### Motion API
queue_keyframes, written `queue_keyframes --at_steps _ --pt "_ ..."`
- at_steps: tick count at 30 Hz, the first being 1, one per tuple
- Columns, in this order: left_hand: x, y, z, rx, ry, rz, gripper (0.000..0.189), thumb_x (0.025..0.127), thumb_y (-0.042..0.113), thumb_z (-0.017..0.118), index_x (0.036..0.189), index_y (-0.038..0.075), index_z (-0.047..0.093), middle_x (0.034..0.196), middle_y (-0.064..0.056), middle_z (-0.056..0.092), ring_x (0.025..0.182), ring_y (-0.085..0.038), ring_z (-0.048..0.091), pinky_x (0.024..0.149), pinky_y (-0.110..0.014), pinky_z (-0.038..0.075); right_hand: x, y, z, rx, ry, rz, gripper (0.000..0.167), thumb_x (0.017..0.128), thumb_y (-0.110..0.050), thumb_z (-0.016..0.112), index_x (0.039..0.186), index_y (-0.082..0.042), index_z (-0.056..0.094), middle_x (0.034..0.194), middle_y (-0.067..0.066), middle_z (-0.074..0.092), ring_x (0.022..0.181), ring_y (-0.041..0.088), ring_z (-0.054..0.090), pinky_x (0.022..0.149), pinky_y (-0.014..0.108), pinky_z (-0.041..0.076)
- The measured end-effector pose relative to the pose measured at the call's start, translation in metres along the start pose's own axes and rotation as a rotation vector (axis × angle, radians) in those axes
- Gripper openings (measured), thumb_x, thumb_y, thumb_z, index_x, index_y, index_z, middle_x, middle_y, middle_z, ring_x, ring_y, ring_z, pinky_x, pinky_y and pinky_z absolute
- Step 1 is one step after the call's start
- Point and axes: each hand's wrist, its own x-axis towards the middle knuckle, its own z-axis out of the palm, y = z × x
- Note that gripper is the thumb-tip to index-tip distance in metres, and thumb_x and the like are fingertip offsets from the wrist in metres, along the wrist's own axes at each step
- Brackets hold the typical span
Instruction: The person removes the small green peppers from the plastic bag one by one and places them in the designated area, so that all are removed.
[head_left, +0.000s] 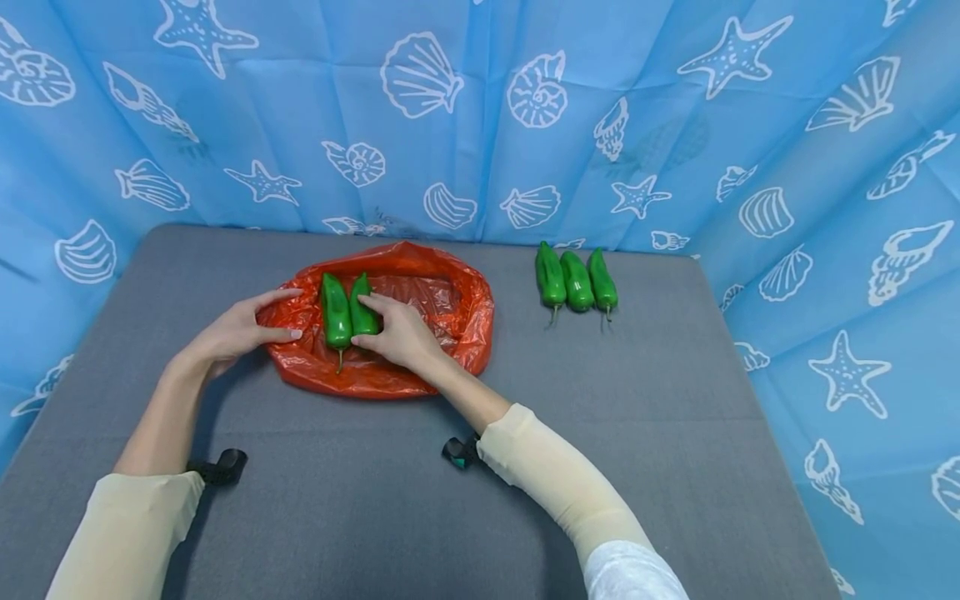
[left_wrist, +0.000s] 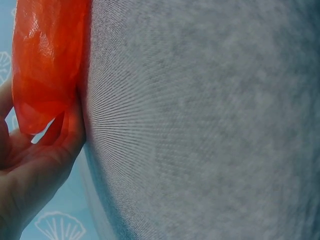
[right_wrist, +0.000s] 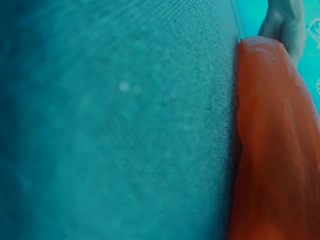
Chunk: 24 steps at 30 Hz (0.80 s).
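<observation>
A red plastic bag [head_left: 471, 333] lies on the table with its mouth spread wide. My left hand [head_left: 231, 333] holds the bag's left rim; in the left wrist view, its fingers [left_wrist: 75, 122] lie around the end of the red plastic. Inside the bag, my right hand [head_left: 405, 333] pinches a green pepper [head_left: 363, 313] between thumb and fingers, partly covering it. Right beside that one lies another green pepper [head_left: 337, 312], its stem toward me. The right wrist view shows the bag's side [right_wrist: 270, 125] but not the right hand's fingers.
Toward the back right, three more green peppers [head_left: 576, 279] lie in a row on the grey table [head_left: 637, 433]. A blue curtain [head_left: 480, 125] with white shell drawings hangs along the table's back and right edges. Each wrist wears a black camera mount [head_left: 225, 468].
</observation>
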Motion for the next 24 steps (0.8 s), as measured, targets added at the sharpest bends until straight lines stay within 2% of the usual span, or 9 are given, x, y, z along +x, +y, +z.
queue_keyframes --at_steps 5,8,13,17,20,22,24 --pt "0.0004 0.0001 -0.0007 -0.009 0.0 -0.002 0.088 0.092 0.032 0.072 0.16 0.02 0.018 0.164 -0.024 -0.001 0.146 -0.048 0.013 0.114 -0.064 0.021 0.0014 0.0008 0.0006 -0.048 -0.013 -0.003 0.071 0.087 -0.031 0.078 0.149 -0.015 0.047 0.154 0.009 0.043 0.137 0.024 0.045 0.118 0.048 0.026" --pt "0.0004 0.0003 -0.001 -0.012 -0.001 -0.002 0.088 0.092 0.032 0.073 0.16 0.02 0.018 0.164 -0.024 -0.001 0.146 -0.048 0.013 0.114 -0.063 0.021 0.002 0.0005 0.0005 -0.07 -0.018 -0.005 0.072 0.087 -0.031 0.079 0.149 -0.015 0.047 0.154 0.008 0.043 0.137 0.024 0.045 0.118 0.05 0.025" --pt "-0.0003 0.0011 -0.0012 -0.012 -0.003 0.0 0.089 0.092 0.032 0.073 0.16 0.019 0.018 0.164 -0.023 -0.002 0.146 -0.048 0.011 0.115 -0.064 0.019 0.002 -0.0005 -0.0005 -0.086 -0.027 0.003 0.071 0.087 -0.032 0.078 0.149 -0.016 0.047 0.153 0.006 0.044 0.134 0.023 0.049 0.118 0.047 0.027" --pt "-0.0008 0.0015 -0.0007 -0.011 -0.003 -0.003 0.089 0.091 0.032 0.073 0.16 0.019 0.018 0.164 -0.023 -0.003 0.147 -0.048 0.01 0.115 -0.064 0.018 0.0015 -0.0006 -0.0013 -0.088 -0.019 0.008 0.068 0.088 -0.031 0.077 0.148 -0.017 0.048 0.145 0.004 0.054 0.114 0.017 0.061 0.11 0.038 0.039" --pt "-0.0008 0.0009 -0.0002 -0.013 0.0 -0.006 0.089 0.092 0.032 0.073 0.16 0.019 0.018 0.164 -0.023 -0.003 0.146 -0.048 0.011 0.115 -0.064 0.018 0.0011 0.0002 -0.0022 -0.071 -0.013 0.014 0.066 0.088 -0.03 0.077 0.148 -0.017 0.05 0.117 0.004 0.071 0.082 0.012 0.062 0.086 0.028 0.049" --pt "-0.0007 0.0006 0.0001 -0.014 0.003 -0.009 0.089 0.092 0.031 0.073 0.161 0.02 0.018 0.164 -0.024 -0.003 0.146 -0.049 0.011 0.115 -0.064 0.018 0.0007 0.0014 -0.0027 -0.054 -0.008 0.019 0.066 0.088 -0.028 0.077 0.147 -0.017 0.05 0.091 0.002 0.073 0.066 0.011 0.054 0.068 0.024 0.046" --pt "-0.0005 0.0003 0.0003 -0.012 0.005 -0.01 0.089 0.092 0.031 0.073 0.161 0.02 0.017 0.164 -0.025 -0.003 0.146 -0.049 0.011 0.115 -0.064 0.017 0.0004 0.0027 -0.0032 -0.035 -0.006 0.025 0.065 0.088 -0.026 0.076 0.147 -0.018 0.051 0.07 -0.002 0.064 0.055 0.01 0.046 0.055 0.022 0.039"
